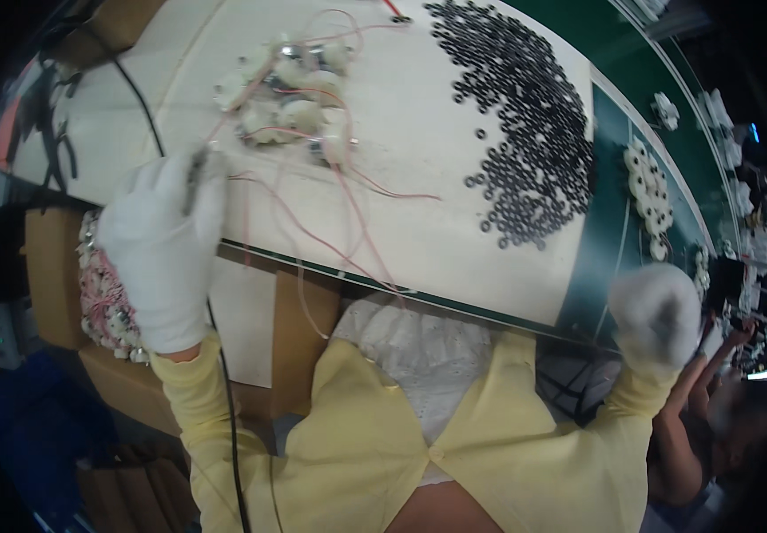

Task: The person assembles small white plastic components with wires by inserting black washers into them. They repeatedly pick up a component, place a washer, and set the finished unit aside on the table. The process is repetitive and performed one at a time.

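Note:
My left hand [159,253], in a white glove, is over the left part of the pale work table [383,240]. Its fingers are curled round something small and dark that I cannot make out. Close by, to its right, lies a cluster of cream plastic parts with metal pieces [299,114] and thin pink and white wires [357,226], some hanging over the front edge. My right hand [656,315], also gloved, is blurred by motion beside the table's right front corner. Its fingers are smeared, so their hold is unclear. Many small black rings [534,133] are spread right of the middle.
Pliers [62,147] are at the far left. A black cable [139,93] runs past my left hand and forearm. A cardboard box [53,275] below holds wired parts [108,306]. Cream parts [648,191] rest on the green surface at right. Another person's arm [678,444] shows lower right.

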A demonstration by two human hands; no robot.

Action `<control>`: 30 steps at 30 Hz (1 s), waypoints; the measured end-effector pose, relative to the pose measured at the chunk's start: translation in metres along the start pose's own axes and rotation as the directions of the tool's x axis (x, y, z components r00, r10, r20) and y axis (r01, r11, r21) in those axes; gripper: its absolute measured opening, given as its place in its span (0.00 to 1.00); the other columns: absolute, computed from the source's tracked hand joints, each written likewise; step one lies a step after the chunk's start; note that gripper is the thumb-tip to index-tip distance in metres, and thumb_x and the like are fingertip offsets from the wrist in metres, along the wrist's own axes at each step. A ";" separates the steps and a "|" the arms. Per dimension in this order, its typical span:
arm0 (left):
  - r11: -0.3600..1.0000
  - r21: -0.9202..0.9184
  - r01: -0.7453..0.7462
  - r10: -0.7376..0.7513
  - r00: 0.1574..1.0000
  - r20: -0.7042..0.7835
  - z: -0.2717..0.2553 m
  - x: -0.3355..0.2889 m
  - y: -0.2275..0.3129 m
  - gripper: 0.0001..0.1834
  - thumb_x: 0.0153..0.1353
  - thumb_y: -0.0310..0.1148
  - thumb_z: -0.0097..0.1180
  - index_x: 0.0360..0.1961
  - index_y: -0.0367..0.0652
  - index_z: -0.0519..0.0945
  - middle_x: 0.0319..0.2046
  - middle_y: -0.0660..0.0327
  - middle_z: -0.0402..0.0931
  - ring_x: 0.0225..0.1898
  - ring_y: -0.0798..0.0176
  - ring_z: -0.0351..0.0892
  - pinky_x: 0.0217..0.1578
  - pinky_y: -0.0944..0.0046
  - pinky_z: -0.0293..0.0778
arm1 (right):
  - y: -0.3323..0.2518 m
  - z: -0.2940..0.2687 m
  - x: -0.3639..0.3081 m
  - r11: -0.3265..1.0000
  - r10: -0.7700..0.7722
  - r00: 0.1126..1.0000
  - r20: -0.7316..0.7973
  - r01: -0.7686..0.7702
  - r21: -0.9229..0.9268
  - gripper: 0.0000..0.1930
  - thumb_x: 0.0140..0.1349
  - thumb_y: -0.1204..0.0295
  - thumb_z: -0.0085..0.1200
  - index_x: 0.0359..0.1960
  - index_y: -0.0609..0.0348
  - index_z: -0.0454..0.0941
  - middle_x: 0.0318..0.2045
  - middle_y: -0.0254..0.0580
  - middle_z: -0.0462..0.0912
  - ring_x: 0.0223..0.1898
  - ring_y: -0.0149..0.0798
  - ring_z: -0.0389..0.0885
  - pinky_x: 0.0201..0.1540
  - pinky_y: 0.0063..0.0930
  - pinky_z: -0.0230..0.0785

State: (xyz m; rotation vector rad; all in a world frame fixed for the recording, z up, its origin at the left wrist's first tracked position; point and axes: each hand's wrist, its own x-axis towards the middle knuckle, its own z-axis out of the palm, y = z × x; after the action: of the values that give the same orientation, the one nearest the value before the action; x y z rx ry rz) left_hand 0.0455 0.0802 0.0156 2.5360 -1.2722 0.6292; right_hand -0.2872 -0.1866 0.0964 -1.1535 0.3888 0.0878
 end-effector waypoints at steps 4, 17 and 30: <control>0.987 -0.162 -0.004 -0.002 0.999 -0.039 0.004 -0.002 0.008 0.13 0.60 0.31 0.69 0.47 0.47 0.87 0.38 0.59 0.85 0.38 0.54 0.84 0.41 0.56 0.79 | 0.044 0.003 0.007 0.320 -0.386 0.893 -0.232 -0.106 -0.941 0.16 0.52 0.74 0.72 0.43 0.57 0.83 0.29 0.32 0.86 0.23 0.28 0.77 0.28 0.22 0.66; 0.999 -0.034 -0.043 0.042 0.999 -0.030 0.017 -0.010 0.022 0.22 0.59 0.30 0.67 0.56 0.50 0.83 0.39 0.62 0.84 0.48 0.53 0.82 0.49 0.55 0.78 | 0.080 -0.017 0.001 0.606 -0.379 0.881 -0.285 0.004 -0.796 0.14 0.70 0.78 0.55 0.55 0.67 0.77 0.38 0.42 0.86 0.35 0.34 0.85 0.39 0.26 0.76; 0.990 0.128 -0.054 0.058 0.998 -0.022 0.006 -0.013 0.020 0.20 0.63 0.38 0.67 0.57 0.49 0.84 0.44 0.59 0.85 0.58 0.46 0.80 0.58 0.49 0.73 | 0.062 -0.008 0.022 -0.232 -0.536 0.838 0.101 -0.031 -0.972 0.22 0.57 0.74 0.67 0.54 0.52 0.80 0.37 0.31 0.84 0.36 0.40 0.83 0.39 0.36 0.70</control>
State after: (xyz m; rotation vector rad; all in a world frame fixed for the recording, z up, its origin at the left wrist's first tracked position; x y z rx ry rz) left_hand 0.0240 0.0758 0.0046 2.5917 -1.3390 0.7761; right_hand -0.2856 -0.1712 0.0321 -3.0020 0.3493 -0.3489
